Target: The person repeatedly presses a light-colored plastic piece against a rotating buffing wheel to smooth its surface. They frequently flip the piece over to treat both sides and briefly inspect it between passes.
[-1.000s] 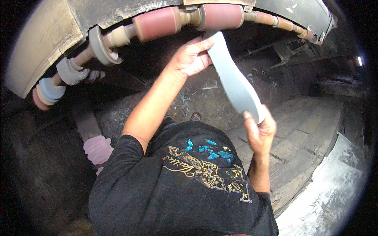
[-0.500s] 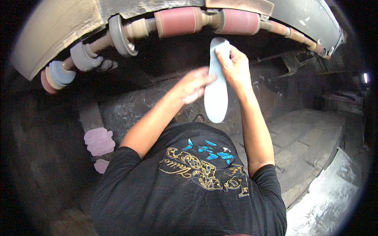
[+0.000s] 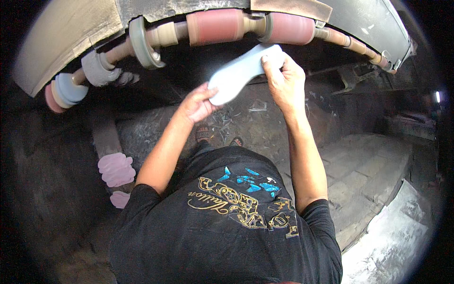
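Under a dusty roller machine (image 3: 222, 26), both hands' fingers (image 3: 272, 64) clamp a pale blue insole (image 3: 239, 73).

Pale blue sole (image 3: 243, 72) gripped at both ends, left hand (image 3: 197, 104) at the lower end, right hand (image 3: 281, 80) at the upper. Just above the hands, a shaft of reddish rollers (image 3: 215, 26) and grey wheels (image 3: 142, 42). Pink pieces (image 3: 116, 169) well below the left hand.
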A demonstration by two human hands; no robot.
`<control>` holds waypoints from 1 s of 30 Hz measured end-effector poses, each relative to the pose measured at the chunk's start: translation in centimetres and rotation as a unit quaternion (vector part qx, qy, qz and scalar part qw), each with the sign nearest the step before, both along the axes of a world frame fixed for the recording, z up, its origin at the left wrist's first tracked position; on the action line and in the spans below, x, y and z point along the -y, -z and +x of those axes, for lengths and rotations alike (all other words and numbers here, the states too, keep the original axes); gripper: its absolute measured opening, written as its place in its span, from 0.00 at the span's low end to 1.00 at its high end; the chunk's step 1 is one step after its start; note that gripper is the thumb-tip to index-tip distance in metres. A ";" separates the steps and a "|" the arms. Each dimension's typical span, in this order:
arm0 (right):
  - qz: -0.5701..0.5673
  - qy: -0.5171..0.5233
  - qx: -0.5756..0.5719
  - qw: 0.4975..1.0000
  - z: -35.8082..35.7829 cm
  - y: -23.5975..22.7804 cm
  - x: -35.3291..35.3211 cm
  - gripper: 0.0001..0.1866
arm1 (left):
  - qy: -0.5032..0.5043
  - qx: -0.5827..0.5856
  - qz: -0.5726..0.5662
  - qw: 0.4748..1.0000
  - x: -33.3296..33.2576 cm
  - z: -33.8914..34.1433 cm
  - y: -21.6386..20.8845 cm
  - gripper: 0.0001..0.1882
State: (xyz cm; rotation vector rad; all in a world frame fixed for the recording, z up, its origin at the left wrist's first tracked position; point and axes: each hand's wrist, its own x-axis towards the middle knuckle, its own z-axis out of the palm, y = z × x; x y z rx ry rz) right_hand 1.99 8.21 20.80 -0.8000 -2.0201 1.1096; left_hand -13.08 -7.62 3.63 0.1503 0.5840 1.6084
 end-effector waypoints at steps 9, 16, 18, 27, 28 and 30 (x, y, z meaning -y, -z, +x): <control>-0.003 0.008 0.005 1.000 1.5 -2.4 0.3 0.11 | -0.143 0.080 0.038 0.986 -9.6 -4.5 -1.5 0.21; 0.142 0.013 0.056 0.988 8.5 -7.3 2.5 0.07 | -0.006 0.025 0.188 0.982 -12.5 -0.3 -6.3 0.26; 0.114 0.027 0.061 0.991 11.2 -8.3 4.0 0.05 | 0.044 0.028 0.203 0.978 -12.5 1.1 -7.8 0.26; 0.134 -0.122 0.309 0.934 16.3 -8.4 0.5 0.25 | 0.143 0.064 0.085 0.984 -9.0 3.5 -6.9 0.29; 0.147 -0.143 0.291 0.934 15.5 -7.3 0.1 0.26 | 0.121 0.062 0.102 0.985 -8.6 3.1 -5.9 0.28; 0.053 -0.142 0.206 0.967 13.3 -4.5 0.0 0.30 | 0.058 0.028 0.056 0.996 -7.8 2.0 -3.8 0.25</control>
